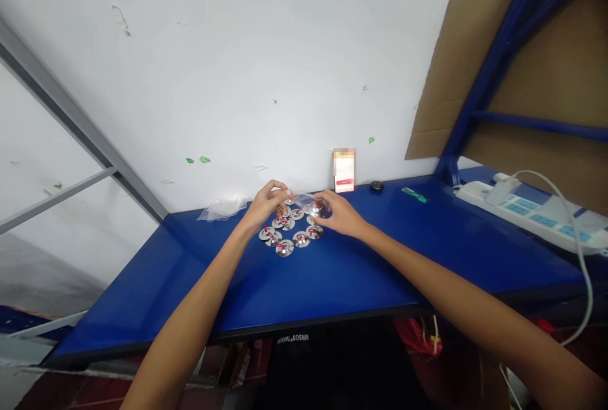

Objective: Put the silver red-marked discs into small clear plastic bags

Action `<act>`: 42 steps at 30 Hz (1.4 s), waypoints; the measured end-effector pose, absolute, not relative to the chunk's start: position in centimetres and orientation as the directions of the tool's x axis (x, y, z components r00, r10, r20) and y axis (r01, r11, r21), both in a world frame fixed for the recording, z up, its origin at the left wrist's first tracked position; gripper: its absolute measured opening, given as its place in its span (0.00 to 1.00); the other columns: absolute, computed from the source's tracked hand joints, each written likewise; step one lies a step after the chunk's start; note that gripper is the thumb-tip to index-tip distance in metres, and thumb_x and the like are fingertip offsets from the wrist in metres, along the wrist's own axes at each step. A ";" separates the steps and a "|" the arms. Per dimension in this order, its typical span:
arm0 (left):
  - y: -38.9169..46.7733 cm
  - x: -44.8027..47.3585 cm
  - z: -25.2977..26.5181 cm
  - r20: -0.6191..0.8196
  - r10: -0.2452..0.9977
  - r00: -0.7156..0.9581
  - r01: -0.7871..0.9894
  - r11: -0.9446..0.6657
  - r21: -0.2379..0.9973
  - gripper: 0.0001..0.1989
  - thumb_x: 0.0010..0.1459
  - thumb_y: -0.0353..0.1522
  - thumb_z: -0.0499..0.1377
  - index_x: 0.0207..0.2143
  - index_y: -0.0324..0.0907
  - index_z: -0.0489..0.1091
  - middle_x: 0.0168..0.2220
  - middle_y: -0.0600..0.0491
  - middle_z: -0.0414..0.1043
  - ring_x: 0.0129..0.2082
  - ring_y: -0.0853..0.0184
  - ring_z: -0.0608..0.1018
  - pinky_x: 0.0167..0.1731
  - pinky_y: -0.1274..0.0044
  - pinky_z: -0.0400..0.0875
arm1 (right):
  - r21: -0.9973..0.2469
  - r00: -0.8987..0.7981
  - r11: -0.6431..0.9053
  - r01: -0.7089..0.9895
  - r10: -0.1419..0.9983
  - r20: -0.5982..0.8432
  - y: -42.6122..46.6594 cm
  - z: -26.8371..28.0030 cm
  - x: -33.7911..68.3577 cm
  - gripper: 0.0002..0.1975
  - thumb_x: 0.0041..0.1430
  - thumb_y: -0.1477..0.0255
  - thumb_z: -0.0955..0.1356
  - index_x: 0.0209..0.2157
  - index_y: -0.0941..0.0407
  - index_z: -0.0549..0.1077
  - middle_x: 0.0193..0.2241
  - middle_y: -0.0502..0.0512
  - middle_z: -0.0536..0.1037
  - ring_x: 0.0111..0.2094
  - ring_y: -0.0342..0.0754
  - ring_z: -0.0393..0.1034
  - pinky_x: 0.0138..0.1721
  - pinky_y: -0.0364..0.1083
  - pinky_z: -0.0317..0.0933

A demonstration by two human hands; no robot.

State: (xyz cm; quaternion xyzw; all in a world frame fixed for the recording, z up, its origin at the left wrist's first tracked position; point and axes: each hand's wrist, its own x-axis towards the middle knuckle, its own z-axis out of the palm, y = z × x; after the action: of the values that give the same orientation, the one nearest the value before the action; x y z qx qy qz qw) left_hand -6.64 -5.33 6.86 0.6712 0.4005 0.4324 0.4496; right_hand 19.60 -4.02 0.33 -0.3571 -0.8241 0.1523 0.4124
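Observation:
Pinched in my left hand [274, 203] is the edge of a small clear plastic bag [302, 199] that stretches across to my right hand. My right hand [335, 212] grips a shiny metal finger cymbal [318, 208] at the bag's other end; I cannot tell whether the cymbal is inside the bag. Below and between both hands, several more finger cymbals [285, 248] with red cords lie in a rough ring on the blue table [304, 289]. My left fingers partly cover those at the back.
A stack of clear plastic bags [223, 208] lies at the back left. Against the wall stands a phone [344, 170], with a small black object [377, 186] and a green piece [414, 194] to its right. A white power strip [527, 212] with a cable rests at far right.

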 end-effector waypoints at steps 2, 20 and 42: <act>-5.3 -6.1 6.1 0.270 0.930 0.249 0.252 -0.332 0.909 0.27 0.57 0.48 0.73 0.49 0.44 0.68 0.46 0.47 0.80 0.34 0.68 0.80 0.32 0.77 0.75 | -0.560 -0.384 0.694 0.453 0.719 0.580 -4.1 0.3 19.4 0.26 0.59 0.68 0.77 0.57 0.55 0.74 0.51 0.60 0.78 0.48 0.56 0.75 0.50 0.52 0.68; -5.8 -3.7 4.3 0.262 0.938 0.227 0.177 -0.304 0.936 0.22 0.58 0.40 0.72 0.51 0.41 0.75 0.40 0.48 0.84 0.37 0.61 0.84 0.37 0.74 0.75 | -0.899 -0.270 0.438 0.010 0.867 0.419 -4.3 1.0 18.4 0.21 0.60 0.48 0.75 0.36 0.53 0.81 0.37 0.54 0.85 0.42 0.55 0.80 0.49 0.53 0.73; -6.4 -3.5 4.4 0.549 0.827 0.119 0.356 -0.552 0.754 0.25 0.65 0.43 0.67 0.60 0.47 0.65 0.47 0.48 0.79 0.39 0.65 0.81 0.42 0.74 0.76 | -0.954 -0.197 0.274 -0.124 0.935 0.295 -4.5 1.3 18.4 0.24 0.53 0.49 0.80 0.43 0.52 0.89 0.39 0.54 0.88 0.42 0.59 0.84 0.47 0.60 0.81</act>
State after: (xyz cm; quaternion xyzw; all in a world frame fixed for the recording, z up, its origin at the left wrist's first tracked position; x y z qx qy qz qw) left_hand -3.55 -6.42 4.42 0.7125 0.4154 0.5178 0.2273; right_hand 18.43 -4.54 1.30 -0.3416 -0.5934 0.4962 0.5338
